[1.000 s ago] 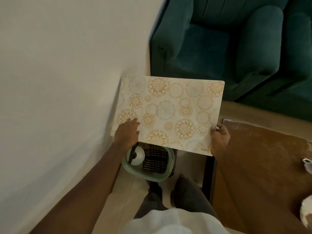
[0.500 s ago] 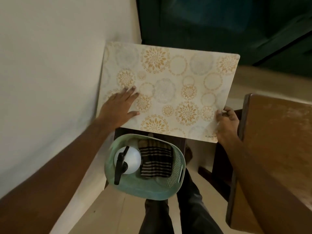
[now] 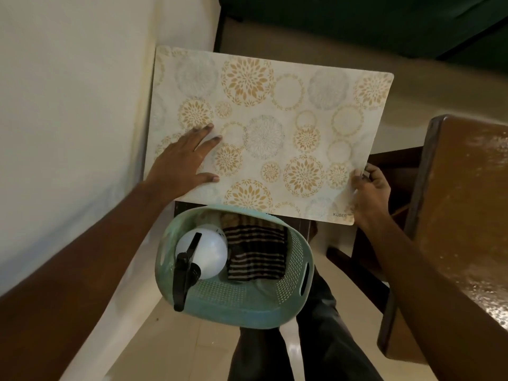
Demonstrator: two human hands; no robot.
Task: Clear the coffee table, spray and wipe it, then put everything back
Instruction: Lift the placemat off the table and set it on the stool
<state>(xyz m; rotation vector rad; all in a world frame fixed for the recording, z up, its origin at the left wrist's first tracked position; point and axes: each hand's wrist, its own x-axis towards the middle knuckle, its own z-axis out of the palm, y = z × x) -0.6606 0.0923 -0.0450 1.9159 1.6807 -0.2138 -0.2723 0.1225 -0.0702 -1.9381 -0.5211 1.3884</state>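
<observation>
A cream placemat (image 3: 275, 111) printed with gold and grey flower circles lies flat over a dark stool beside the wall. My left hand (image 3: 182, 163) presses palm-down on its near left part, fingers spread. My right hand (image 3: 368, 193) pinches the mat's near right corner. Just below the mat stands a teal plastic basket (image 3: 298, 273). It holds a white spray bottle (image 3: 203, 253) with a black trigger and a folded dark striped cloth (image 3: 257, 254). The brown wooden coffee table (image 3: 467, 210) is at the right edge.
A pale wall (image 3: 68, 105) runs along the left. A dark green sofa (image 3: 357, 20) fills the top. My dark-trousered legs (image 3: 316, 339) stand on a beige tiled floor (image 3: 170, 347) below the basket. Dark stool framing (image 3: 390, 171) shows between the mat and the coffee table.
The view has dropped and closed in on the mat and basket. The mat has come down flat, and my left hand has slid further onto it with fingers spread.
</observation>
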